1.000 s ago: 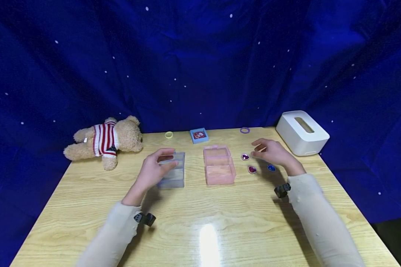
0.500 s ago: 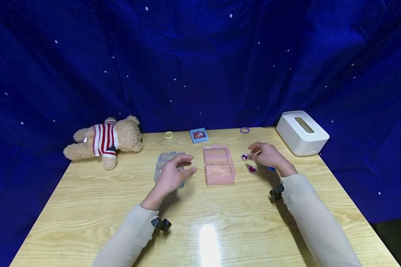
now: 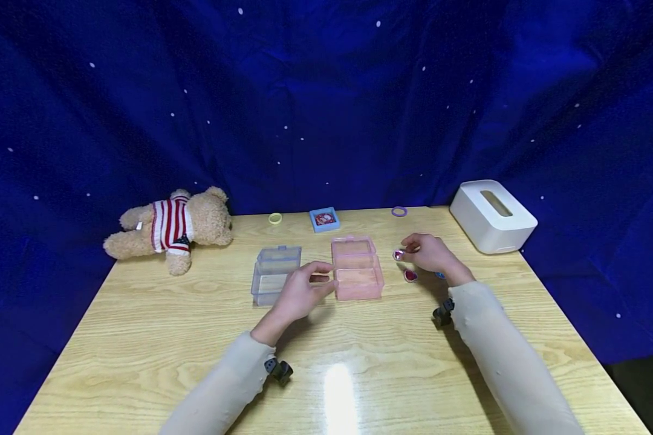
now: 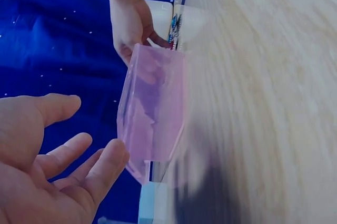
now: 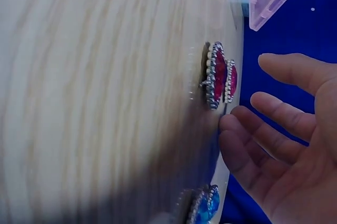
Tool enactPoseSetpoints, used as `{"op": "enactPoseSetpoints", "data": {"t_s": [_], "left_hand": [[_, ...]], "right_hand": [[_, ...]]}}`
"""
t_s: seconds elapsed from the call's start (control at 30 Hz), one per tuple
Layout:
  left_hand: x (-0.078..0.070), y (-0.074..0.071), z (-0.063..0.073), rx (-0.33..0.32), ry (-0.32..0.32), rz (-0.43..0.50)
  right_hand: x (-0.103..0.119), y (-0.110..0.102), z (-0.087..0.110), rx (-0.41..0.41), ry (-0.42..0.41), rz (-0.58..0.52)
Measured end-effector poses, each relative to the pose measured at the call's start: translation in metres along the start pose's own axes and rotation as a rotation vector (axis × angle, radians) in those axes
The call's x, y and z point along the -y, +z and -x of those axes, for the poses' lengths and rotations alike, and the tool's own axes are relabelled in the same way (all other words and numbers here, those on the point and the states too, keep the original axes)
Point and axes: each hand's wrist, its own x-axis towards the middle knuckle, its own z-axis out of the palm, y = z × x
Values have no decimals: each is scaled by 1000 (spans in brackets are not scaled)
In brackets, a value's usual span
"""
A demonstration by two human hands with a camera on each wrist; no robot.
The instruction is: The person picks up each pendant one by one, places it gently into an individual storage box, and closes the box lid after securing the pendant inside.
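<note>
Reddish gems point(image 5: 217, 76), two, near right hand point(image 3: 428, 252); pink box point(image 3: 359, 293), one, beside left hand point(image 3: 300, 295); both loosely spread.

One box point(image 3: 358, 292) is pink, one gem point(image 3: 410, 275) red. A tan bear point(image 3: 170, 228) wears red-and-white stripes; the deep-blue curtain point(image 3: 337, 109) has white dots.

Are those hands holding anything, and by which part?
Nothing is held: the left hand is beside the pink box, the right hand beside a pinkish-purple gem.
</note>
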Motion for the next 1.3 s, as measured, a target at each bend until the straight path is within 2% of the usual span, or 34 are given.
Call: {"op": "enactPoseSetpoints", "data": {"t_s": [0.2, 0.3, 0.53, 0.87, 1.13, 1.3], "left_hand": [[0, 7, -2, -3, -16, -22], [1, 10, -3, 19, -29, -31], [7, 14, -8, 66, -13, -48], [9, 18, -12, 65, 14, -51], [7, 20, -12, 71, -4, -71], [7, 21, -13, 57, 7, -83]], "right_hand": [[0, 5, -6, 24, 24, 30], [-1, 6, -8, 38, 32, 50], [0, 8, -10, 50, 56, 46], [-4, 11, -12, 30, 39, 60], [-4, 12, -11, 30, 33, 65], [-5, 11, -12, 20, 12, 74]]}}
